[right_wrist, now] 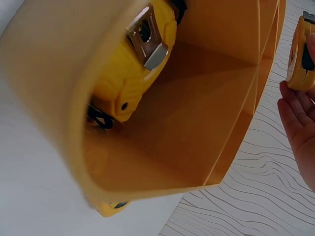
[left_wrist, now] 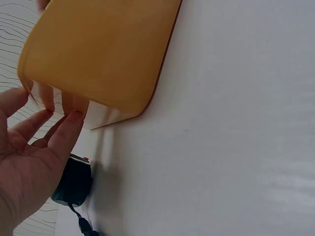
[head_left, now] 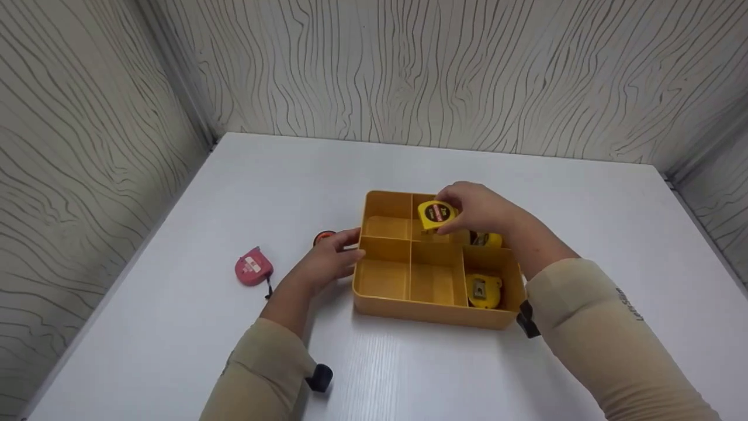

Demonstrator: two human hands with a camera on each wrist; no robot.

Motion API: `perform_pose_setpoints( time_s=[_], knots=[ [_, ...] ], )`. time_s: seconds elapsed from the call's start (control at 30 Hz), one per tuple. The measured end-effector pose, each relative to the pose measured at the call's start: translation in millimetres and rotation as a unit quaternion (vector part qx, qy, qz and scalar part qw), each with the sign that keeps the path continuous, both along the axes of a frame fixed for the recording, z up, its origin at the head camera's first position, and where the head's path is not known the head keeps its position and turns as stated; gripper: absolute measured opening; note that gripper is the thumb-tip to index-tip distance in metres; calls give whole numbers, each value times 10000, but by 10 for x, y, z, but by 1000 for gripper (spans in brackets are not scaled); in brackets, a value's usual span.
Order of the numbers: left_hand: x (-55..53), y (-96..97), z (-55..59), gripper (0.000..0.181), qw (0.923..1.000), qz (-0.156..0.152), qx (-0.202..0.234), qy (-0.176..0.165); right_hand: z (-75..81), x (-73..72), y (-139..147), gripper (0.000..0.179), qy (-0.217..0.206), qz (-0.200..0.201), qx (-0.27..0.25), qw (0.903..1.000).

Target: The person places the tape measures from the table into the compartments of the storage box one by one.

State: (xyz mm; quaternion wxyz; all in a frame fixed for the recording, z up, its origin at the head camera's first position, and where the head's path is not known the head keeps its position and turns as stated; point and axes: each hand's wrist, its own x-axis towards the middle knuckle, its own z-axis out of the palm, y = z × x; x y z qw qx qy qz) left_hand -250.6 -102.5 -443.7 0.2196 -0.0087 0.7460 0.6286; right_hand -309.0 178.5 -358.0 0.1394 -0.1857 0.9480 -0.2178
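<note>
My right hand (head_left: 482,207) pinches a yellow tape measure (head_left: 436,215) with a black and red label over the back middle compartment of an orange-yellow divided box (head_left: 432,313). The right wrist view shows this tape measure (right_wrist: 299,56) at its right edge. My left hand (head_left: 327,263) touches the box's left wall with extended fingertips (left_wrist: 74,117). A yellow tape measure (head_left: 484,291) with a metal clip lies in the front right compartment. Another yellow tape measure (head_left: 487,240), partly hidden by the right arm, appears in the back right one.
Left of the box lies a pink tape measure (head_left: 253,267) with a black strap. Behind my left hand, a black and orange tape measure (head_left: 323,237) is partly covered. A yellow object (right_wrist: 110,207) peeks past the box's outer wall. Patterned panels (head_left: 385,70) surround the white table (head_left: 280,175).
</note>
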Motion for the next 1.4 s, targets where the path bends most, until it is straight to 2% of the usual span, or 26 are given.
perform_pose_setpoints(
  time_s=[0.43, 0.67, 1.03, 1.2, 1.23, 1.4],
  knots=[
    [-25, 4, -20, 58, 9998, 47, -177, -89, -125, -44, 3, 59, -3, -236, -16, 9997],
    [-23, 6, -15, 58, 9996, 59, -260, -91, -80, -29, 22, 66, -53, -155, -92, 9998],
    [-24, 0, -14, 58, 10000, -33, -22, -38, -76, -10, 92, 63, -118, -315, -186, 9993],
    [-28, 8, -18, 58, 9999, 5, -52, -89, -56, 7, 118, 65, -184, -367, -308, 9987],
    [-11, 14, 20, 58, 9999, 6, -64, -122, -49, 11, 127, 66, -210, -384, -344, 9984],
    [-6, 22, 30, 58, 9998, 41, -103, -156, -7, 24, 185, 71, -315, -351, -423, 9980]
  ],
)
